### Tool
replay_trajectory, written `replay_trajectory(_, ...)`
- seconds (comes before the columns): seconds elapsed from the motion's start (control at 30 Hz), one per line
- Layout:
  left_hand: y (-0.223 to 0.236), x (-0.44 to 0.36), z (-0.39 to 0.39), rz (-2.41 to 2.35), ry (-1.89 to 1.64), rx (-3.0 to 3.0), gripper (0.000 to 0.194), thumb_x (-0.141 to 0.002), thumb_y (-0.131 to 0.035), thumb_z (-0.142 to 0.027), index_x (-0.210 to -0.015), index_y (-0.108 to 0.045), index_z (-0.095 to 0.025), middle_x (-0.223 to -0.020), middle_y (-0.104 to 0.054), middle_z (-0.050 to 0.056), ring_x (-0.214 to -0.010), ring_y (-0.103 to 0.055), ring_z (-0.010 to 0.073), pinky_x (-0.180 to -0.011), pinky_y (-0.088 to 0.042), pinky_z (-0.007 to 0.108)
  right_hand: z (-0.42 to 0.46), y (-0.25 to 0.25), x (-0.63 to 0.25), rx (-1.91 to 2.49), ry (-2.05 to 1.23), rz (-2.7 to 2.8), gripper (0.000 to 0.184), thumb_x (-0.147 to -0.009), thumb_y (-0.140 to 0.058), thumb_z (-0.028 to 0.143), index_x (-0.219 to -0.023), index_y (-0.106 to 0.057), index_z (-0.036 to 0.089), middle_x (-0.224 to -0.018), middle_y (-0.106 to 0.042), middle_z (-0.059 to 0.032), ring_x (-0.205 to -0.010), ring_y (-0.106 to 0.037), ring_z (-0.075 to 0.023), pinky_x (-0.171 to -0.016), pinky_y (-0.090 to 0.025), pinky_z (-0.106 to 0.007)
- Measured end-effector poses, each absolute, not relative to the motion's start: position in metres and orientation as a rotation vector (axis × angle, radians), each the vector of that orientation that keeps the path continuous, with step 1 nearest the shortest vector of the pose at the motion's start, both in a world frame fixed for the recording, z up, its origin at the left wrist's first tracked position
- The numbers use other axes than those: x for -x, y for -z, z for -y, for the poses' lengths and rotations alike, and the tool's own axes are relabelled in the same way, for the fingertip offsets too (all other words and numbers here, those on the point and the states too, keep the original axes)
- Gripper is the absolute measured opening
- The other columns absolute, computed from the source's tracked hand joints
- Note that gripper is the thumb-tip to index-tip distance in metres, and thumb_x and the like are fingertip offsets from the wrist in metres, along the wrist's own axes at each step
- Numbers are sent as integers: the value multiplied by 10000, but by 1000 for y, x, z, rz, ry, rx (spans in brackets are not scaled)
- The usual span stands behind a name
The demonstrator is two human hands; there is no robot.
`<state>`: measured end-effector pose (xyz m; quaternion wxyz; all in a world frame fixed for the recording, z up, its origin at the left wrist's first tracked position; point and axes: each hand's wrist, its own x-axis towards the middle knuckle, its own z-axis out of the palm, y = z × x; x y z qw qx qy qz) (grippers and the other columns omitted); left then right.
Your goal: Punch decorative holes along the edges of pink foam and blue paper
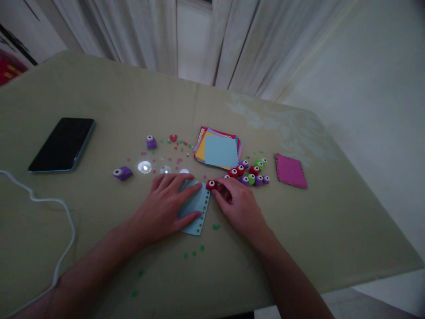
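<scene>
My left hand [172, 197] lies with fingers spread over a light blue paper card [195, 221], holding it flat on the table. A row of small punched holes runs down the card's right edge. Between the thumb and fingers of my right hand [237, 199] is a small red paper punch [211, 184] with a white eye on it. This punch sits at the card's top right corner. Just beyond my right hand several purple, red and green punches [251, 179] stand in a cluster. How far the card reaches into the punch is hidden.
A stack of coloured cards [221, 149] lies behind my hands. To the right is a magenta card [291, 171] with punched edges. Two purple punches [122, 173] [151, 141], a tablet [63, 144] and a white cable [68, 212] are on the left. Paper confetti [194, 253] is scattered about.
</scene>
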<state>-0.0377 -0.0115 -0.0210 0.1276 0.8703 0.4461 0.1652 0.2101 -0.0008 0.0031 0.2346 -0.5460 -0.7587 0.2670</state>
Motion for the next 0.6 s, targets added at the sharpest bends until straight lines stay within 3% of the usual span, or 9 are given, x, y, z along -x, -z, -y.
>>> replay_trajectory(0.6,19,38,11,-1300,-493,-2501,582,-987,-688,-547,-1505,-620,-289,-1567,-593,114,-1366,-541,393,-1172,-336,607,2,-3,-209,1523,-765,2036,156,-986,-692,162,-1135,-724,195,-977,-752,-55,-851,-695,-209,-772,-532,-326)
